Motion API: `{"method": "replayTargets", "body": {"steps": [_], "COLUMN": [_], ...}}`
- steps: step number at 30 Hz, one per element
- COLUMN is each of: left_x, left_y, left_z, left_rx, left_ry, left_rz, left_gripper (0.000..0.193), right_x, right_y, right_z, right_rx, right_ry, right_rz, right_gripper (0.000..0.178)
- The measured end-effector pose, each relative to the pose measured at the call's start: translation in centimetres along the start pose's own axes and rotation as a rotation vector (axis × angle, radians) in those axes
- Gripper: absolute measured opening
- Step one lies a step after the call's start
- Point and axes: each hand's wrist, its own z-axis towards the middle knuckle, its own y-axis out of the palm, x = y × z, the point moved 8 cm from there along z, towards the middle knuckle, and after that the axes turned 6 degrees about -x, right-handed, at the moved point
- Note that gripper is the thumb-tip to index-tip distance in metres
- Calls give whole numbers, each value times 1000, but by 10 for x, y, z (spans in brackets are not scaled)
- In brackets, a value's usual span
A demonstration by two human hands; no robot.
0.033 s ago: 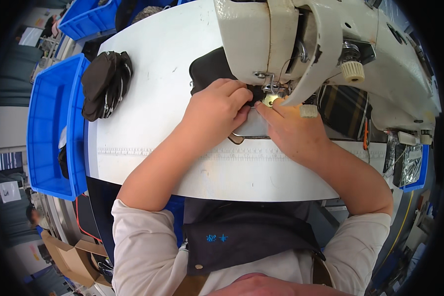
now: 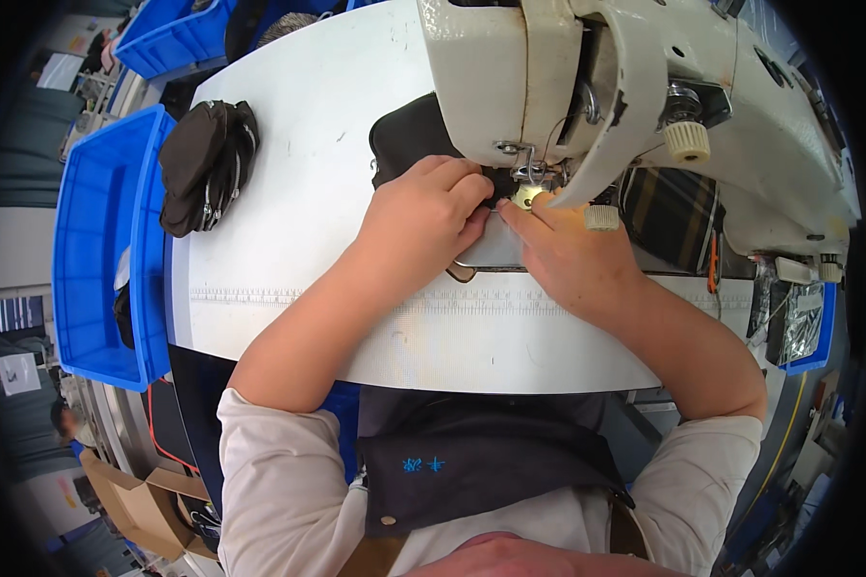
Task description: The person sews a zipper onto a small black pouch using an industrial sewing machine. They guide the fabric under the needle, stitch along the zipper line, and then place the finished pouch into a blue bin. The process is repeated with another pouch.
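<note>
The white bench (image 2: pixel 303 183) has a curved edge at 6 o'clock, close to the person's body. A bare strip runs along that edge, and more open room lies at 11 o'clock, between the pile of dark pouches (image 2: pixel 207 168) and the dark cloth (image 2: pixel 409 135). From 1 to 3 o'clock, the big sewing machine (image 2: pixel 491 77) fills the space. The pile sits by the bench's edge at 10 o'clock.

Hardly anything is different from the earlier picture: both hands and the dark cloth are in almost the same spot.

There are two hands. The left hand (image 2: pixel 428 202) has its fingers bent in on the dark cloth, at 12 o'clock, by the needle. The right hand (image 2: pixel 577 240) points to 11 o'clock, with a fingertip just beside the cloth; the machine hides some fingers. I cannot tell how tightly either hand holds. I count one pile, one striped cloth (image 2: pixel 674 216) at 2 o'clock, and at least three blue bins (image 2: pixel 152 240), at 9, 10 and 3 o'clock.
</note>
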Motion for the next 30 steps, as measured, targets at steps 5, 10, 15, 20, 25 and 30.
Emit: {"method": "replayTargets", "body": {"steps": [5, 10, 15, 20, 25, 30], "left_x": [6, 10, 10, 4, 2, 5], "left_y": [1, -1, -1, 0, 2, 2], "left_z": [1, 3, 3, 4, 2, -1], "left_rx": [82, 186, 259, 210, 144, 129], "left_ry": [22, 72, 122, 116, 103, 121], "left_rz": [37, 64, 51, -34, -33, 39], "left_gripper": [24, 22, 20, 18, 19, 21], "right_x": [-1, 0, 0, -1, -1, 9], "right_y": [0, -2, -2, -3, -4, 4], "right_z": [0, 1, 0, -1, -2, -4], "right_rx": [-7, 29, 52, 25, 51, -2], "right_ry": [10, 15, 8, 3, -18, 42], "right_rz": [-8, 40, 45, 16, 45, 50], "right_gripper": [43, 39, 38, 38, 38, 39]}}
